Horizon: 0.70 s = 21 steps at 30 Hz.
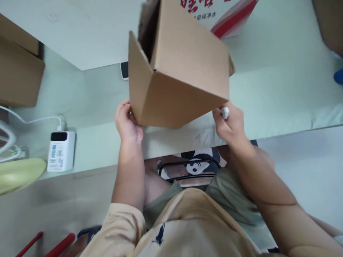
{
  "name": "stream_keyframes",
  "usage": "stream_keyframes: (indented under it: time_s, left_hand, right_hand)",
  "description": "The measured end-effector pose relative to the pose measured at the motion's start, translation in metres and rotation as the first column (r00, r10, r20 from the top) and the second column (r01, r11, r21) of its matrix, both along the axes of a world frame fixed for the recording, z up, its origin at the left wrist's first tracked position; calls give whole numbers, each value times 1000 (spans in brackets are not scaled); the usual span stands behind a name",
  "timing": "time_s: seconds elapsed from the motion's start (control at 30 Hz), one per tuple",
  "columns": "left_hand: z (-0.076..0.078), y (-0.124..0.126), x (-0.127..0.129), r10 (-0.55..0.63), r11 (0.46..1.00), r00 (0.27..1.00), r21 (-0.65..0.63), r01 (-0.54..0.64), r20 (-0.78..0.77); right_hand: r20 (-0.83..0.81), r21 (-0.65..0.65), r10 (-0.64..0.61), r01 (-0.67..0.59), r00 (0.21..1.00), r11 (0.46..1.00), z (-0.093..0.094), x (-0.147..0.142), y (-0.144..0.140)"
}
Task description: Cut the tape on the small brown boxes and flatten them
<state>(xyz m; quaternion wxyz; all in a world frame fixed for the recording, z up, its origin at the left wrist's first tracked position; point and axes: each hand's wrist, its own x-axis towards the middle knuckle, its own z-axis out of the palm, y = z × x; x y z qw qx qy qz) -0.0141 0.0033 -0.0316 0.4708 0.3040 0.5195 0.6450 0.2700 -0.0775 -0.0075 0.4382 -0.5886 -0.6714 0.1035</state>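
Cardboard box (182,69) was held tilted over the worktop (270,96). Judged best: even support at both lower corners. Left hand (128,123) was extended forward, fingers clamped on the box's left edge; right hand (232,123), angled inward, had fingers closed round a white object (225,112) at the opposite corner.

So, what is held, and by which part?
A cardboard box, by its lower corners: left hand at left; right hand, also clutching a white object, at right.

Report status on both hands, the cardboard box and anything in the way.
Left hand on cardboard box, lower left corner. Right hand at its lower right, gripping white-ended object. Box tilted, flap sticking out. Printed carton behind, possibly crowding it.
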Motion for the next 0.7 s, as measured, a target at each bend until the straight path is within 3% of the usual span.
stream_keyframes:
  time_s: [0.13,0.27,0.47,0.6,0.7]
  left_hand:
    - [-6,-2,17,-134,982,991,-134,133,3]
    - [-5,-5,34,-192,981,981,-7,192,-10]
    - [-3,-12,37,-361,926,932,99,364,-41]
    - [-7,-13,35,-322,926,942,176,335,-98]
    - [-5,-12,35,-327,932,943,146,332,-59]
  right_hand:
    - [-60,-5,158,-158,986,987,3,-6,0]
    - [-25,9,211,-211,977,977,4,-6,-3]
    - [4,77,255,-254,967,964,-1,-10,-7]
    - [38,23,265,-266,963,964,10,-13,-12]
    - [93,-49,261,-257,961,965,25,-13,-17]
